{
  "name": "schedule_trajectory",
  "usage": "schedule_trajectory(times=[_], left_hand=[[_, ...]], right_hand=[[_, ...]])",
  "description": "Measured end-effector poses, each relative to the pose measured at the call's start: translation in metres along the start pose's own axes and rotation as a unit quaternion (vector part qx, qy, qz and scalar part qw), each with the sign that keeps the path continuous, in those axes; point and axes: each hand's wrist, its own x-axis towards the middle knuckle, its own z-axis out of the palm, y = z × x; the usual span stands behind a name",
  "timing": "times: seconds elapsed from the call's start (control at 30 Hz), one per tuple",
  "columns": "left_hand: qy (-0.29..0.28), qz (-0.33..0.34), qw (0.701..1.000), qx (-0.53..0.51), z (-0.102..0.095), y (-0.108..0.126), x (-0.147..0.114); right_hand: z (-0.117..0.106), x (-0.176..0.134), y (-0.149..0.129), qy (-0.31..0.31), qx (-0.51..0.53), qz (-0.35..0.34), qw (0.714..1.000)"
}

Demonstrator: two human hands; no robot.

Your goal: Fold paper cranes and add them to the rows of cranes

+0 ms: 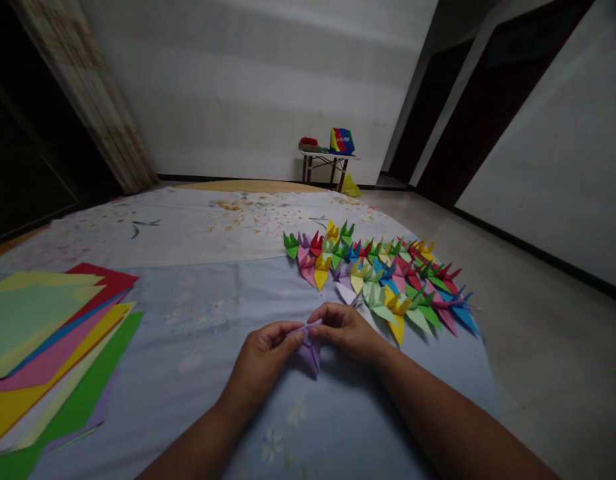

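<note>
Between my two hands is a small folded piece of purple paper [311, 352], its sharp point aimed down toward me. My left hand [266, 350] pinches its upper left side between thumb and fingers. On the upper right side, my right hand [349, 331] grips the paper in the same way. Just beyond my right hand stand rows of folded paper cranes [373, 293] in many colours, with wings and pointed tips sticking up. My fingers cover the top edge of the purple piece in part.
A fanned stack of coloured paper sheets [63, 353] lies at the left. The table wears a pale blue flowered cloth [188, 373] and a white flowered one [188, 230] farther off. By the back wall, a small folding table [333, 157] holds a colourful bag [342, 141].
</note>
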Motion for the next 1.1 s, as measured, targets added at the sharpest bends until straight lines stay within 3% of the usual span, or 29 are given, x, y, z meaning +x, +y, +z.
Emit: schedule_trajectory(times=[0.5,1.1], left_hand=[[0.014,0.03,0.998,0.05,0.0025,0.0043,-0.0041],[0.01,0.049,0.998,0.025,0.0025,-0.0026,-0.0007]], right_hand=[[-0.0024,-0.0004,-0.001,0.011,-0.048,-0.021,0.999],[0.0055,0.003,0.006,0.008,-0.038,-0.022,0.999]])
